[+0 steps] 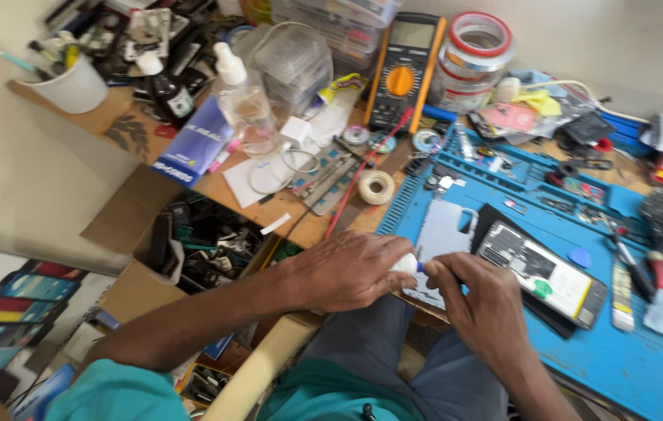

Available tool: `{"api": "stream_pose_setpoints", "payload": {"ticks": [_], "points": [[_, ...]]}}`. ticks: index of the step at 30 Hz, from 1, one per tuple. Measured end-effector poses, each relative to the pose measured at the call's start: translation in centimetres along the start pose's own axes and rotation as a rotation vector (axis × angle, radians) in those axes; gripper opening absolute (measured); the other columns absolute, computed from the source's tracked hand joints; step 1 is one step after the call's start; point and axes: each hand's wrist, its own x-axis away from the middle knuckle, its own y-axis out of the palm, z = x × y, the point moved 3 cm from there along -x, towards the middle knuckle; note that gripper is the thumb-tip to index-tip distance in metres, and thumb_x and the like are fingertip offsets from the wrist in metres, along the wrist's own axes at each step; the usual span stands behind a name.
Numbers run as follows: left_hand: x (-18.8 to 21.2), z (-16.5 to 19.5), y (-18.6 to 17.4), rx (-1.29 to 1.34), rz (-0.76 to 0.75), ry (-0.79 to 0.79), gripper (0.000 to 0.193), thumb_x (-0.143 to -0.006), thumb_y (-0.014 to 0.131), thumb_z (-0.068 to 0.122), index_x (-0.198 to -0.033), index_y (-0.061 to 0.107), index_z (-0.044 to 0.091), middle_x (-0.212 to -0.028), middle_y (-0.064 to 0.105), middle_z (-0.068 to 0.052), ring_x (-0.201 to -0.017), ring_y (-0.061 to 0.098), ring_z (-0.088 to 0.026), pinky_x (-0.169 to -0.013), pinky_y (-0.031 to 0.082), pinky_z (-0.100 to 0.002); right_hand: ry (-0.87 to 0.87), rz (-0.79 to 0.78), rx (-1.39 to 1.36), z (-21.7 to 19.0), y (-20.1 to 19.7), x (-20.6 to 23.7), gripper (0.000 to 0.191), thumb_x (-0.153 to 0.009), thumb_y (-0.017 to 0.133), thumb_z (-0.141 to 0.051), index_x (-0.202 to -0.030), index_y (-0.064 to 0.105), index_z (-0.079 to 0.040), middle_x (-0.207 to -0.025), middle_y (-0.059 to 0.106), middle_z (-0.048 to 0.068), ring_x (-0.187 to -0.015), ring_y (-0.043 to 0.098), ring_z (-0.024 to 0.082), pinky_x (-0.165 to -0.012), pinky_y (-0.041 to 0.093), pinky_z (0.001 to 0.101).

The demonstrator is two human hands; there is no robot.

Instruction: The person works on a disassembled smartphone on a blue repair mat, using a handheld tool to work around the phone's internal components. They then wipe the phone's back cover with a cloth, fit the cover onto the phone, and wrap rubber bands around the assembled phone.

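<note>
Mostly hidden inside the left hand, a small white tube is lying crosswise, its blue tip pointing right toward the right hand, whose fingers are pinching that tip above a pale phone back cover on the blue mat.

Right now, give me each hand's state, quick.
Left hand: closed on a small white tube.
Right hand: fingers pinched at the tube's blue tip.

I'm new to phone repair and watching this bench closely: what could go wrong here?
The small white tube, held between left hand and right hand, sits over the grey back panel; its contents could spill there. The opened phone lies close beside, and might get smeared too.
</note>
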Motion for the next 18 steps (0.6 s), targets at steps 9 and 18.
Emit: {"api": "stream_pose_setpoints", "payload": {"ticks": [9, 18], "points": [[-2.9, -11.5, -5.0, -0.525, 0.106, -0.341, 0.039, -0.097, 0.059, 0.026, -0.126, 0.058, 0.000, -0.119, 0.061, -0.019, -0.110, 0.059, -0.037, -0.091, 0.045, -0.056, 0.215, 0.287, 0.154, 2.5, -7.2, 1.5, 0.025, -0.101, 0.063, -0.024, -0.117, 0.072, -0.007, -0.089, 0.077, 0.009, -0.070, 0.071, 0.018, -0.062, 0.056, 0.0342], [-2.1, -5.3, 1.5, -0.133, 0.278, -0.096, 0.045, -0.099, 0.065, 0.019, -0.139, 0.056, 0.002, -0.137, 0.058, -0.020, -0.127, 0.054, -0.040, -0.108, 0.044, -0.050, -0.198, 0.175, 0.692, 2.0, 4.3, 5.7, 0.072, -0.074, 0.076, -0.050, -0.132, 0.066, -0.010, -0.144, 0.056, 0.018, -0.131, 0.051, 0.040, -0.102, 0.045, 0.0503]]}}
